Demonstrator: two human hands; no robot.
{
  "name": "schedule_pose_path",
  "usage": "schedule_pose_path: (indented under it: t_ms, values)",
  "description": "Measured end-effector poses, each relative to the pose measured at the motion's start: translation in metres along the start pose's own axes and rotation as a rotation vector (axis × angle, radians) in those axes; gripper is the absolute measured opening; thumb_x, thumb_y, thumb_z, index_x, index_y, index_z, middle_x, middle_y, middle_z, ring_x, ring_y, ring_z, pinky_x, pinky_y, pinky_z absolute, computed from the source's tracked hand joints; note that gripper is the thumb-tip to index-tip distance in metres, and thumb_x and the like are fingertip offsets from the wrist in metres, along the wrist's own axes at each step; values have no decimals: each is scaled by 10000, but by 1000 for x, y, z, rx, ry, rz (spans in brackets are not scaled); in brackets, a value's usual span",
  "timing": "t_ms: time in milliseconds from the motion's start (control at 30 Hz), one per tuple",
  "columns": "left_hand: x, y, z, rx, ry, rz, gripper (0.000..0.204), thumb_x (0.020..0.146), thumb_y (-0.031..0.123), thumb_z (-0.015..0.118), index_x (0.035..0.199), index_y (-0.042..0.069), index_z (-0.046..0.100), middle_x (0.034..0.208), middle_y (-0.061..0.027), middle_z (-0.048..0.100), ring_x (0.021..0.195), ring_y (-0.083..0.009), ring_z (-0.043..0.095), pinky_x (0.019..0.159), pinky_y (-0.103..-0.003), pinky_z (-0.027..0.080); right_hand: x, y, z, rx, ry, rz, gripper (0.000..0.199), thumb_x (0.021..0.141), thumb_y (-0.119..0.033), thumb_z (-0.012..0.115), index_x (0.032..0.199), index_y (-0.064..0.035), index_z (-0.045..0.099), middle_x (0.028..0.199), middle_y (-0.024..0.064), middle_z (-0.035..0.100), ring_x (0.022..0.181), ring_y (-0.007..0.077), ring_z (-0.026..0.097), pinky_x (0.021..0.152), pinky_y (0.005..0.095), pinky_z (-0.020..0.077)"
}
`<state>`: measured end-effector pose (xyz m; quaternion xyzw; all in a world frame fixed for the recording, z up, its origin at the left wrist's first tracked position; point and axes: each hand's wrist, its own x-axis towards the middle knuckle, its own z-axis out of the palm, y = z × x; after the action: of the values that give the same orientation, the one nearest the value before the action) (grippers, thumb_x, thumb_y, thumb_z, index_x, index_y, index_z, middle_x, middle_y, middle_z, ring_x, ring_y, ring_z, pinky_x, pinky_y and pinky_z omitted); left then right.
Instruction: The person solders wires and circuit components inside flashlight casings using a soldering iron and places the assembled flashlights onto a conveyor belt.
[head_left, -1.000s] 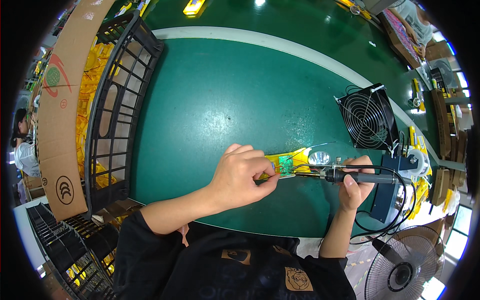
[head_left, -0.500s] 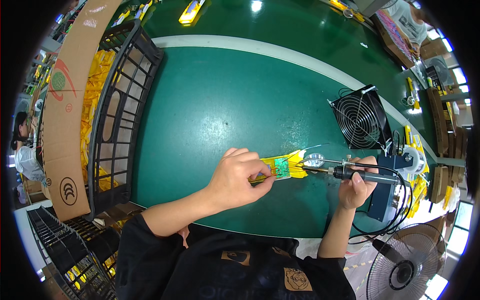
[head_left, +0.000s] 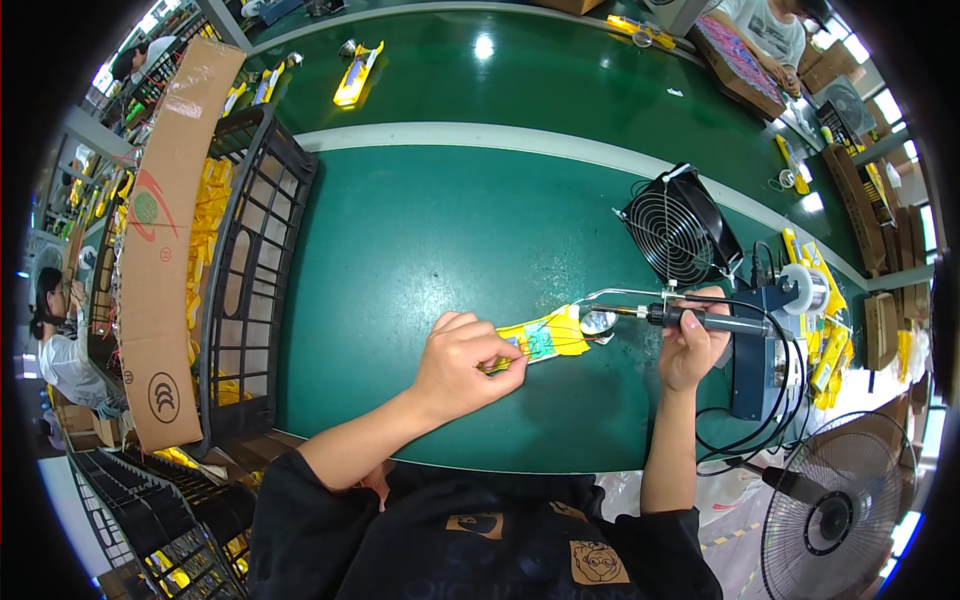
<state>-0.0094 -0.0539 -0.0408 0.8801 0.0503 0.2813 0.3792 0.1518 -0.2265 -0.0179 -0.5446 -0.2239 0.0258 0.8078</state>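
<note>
- Yellow plastic makes the lamp case (head_left: 572, 335). It is at the near side of the green surface (head_left: 400, 230); I cannot tell if it rests flat.
- It looks light, stiff and a bit slippery. Its green circuit board (head_left: 540, 341) and thin wires (head_left: 524, 347) look easy to break, so the long sides seem best to hold.
- Left hand (head_left: 465, 360): finger and thumb are pinched together at the case's left end, on what look like the wires.
- Right hand (head_left: 692, 350): wrapped around a soldering iron (head_left: 655, 314), which may be hot.
- Smooth, shiny surface, with a black box fan (head_left: 670, 235) at right.
- Black crate (head_left: 208, 410) at left, with yellow parts (head_left: 205, 230) inside.
</note>
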Motion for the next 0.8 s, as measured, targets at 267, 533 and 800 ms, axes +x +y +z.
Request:
schedule_pose_path:
  t_ms: [267,533,800]
  values:
    - [-3,4,-14,118,-91,-29,174,591,154,675,736,85,609,633,-20,527,579,-177,486,593,-300,378,1,5,-5,41,82,-15,186,684,-98,545,808,5,452,683,51,476,461,72,447,407,156,343]
    - [9,14,-30,297,-342,-7,439,568,228,693,951,50,575,823,-88,569,749,-243,539,693,-329,428,-5,16,-4,15,265,-242,231,684,-88,542,850,30,432,772,71,429,520,78,426,428,175,382]
    - [133,-48,-40,495,-191,-93,396,582,292,645,902,64,596,753,-110,573,699,-268,566,622,-341,460,-4,20,-18,-15,273,-271,159,675,-61,551,763,42,468,777,100,466,650,142,452,598,242,371]
